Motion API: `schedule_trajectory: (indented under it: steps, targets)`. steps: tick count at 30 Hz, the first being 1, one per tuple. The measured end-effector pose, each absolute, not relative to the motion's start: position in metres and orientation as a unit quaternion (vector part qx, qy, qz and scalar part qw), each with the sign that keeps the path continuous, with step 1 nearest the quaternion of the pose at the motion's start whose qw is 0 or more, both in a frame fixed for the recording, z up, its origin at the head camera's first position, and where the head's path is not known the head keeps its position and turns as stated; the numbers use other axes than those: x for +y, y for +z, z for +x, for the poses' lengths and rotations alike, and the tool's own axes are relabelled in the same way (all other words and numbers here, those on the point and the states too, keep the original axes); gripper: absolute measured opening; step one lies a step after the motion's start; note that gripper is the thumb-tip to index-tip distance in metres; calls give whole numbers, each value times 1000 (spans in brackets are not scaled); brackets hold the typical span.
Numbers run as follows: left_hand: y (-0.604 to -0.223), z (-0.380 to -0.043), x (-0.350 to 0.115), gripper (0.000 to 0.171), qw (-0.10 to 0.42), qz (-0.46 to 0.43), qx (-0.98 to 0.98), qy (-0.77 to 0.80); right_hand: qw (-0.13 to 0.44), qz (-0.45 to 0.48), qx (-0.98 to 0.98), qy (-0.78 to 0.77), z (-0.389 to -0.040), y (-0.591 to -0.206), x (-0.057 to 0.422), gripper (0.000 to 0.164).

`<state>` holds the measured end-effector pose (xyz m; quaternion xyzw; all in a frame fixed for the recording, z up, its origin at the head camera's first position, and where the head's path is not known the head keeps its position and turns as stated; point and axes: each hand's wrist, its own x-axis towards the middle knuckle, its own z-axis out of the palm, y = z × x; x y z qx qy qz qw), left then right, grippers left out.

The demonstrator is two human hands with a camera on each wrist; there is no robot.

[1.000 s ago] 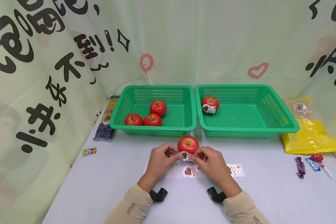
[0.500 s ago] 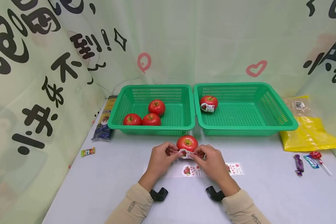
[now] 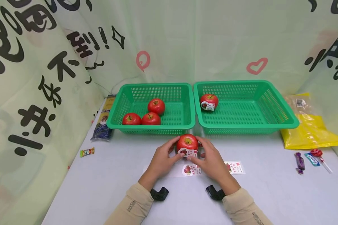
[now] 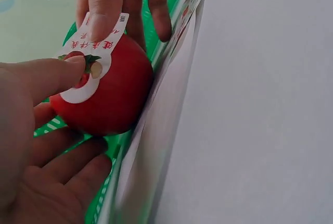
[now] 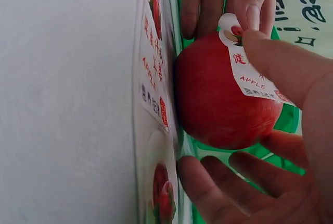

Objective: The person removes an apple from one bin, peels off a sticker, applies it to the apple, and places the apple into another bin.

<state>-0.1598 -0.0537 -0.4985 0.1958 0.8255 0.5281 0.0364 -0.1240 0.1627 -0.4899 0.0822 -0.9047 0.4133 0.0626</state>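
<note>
A red apple (image 3: 187,141) stands on the white table, cupped between both hands. A white printed sticker (image 3: 192,152) lies across its near side. My left hand (image 3: 161,159) holds the apple's left side, its thumb pressing the sticker's picture end. From the right, my right hand (image 3: 214,161) holds the apple with its thumb on the sticker. In the left wrist view the sticker (image 4: 78,94) follows the apple's curve; some lower fingers (image 4: 78,182) are spread off the fruit. The right wrist view shows the printed sticker (image 5: 242,70) partly under the thumbs.
Sticker sheets (image 3: 192,170) lie in front of the apple, partly behind the hands. A green basket (image 3: 152,127) holds three apples; another basket (image 3: 248,126) holds one stickered apple. Bags stand at both sides. Candies (image 3: 300,163) and a lollipop (image 3: 316,152) lie right.
The sticker was pinched by both hands in front of the apple; now it lies against the fruit. The fingers have spread around the apple's sides. The head view has shifted slightly.
</note>
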Motion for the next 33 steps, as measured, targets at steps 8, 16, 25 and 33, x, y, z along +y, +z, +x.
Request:
schedule_trajectory:
  steps: [8, 16, 25, 33]
  targets:
    - [-495, -154, -63, 72, 57, 196, 826, 525, 12, 101, -877, 470, -123, -494, 163, 68]
    - [-494, -155, -70, 82, 30, 232, 863, 448, 9, 144, -859, 491, -123, -496, 165, 58]
    - [-494, -158, -74, 75, 68, 245, 855, 453, 18, 174, -857, 485, -123, -497, 168, 57]
    - [-495, -158, -75, 69, 93, 253, 821, 503, 4, 179, -850, 495, -125, -498, 170, 57]
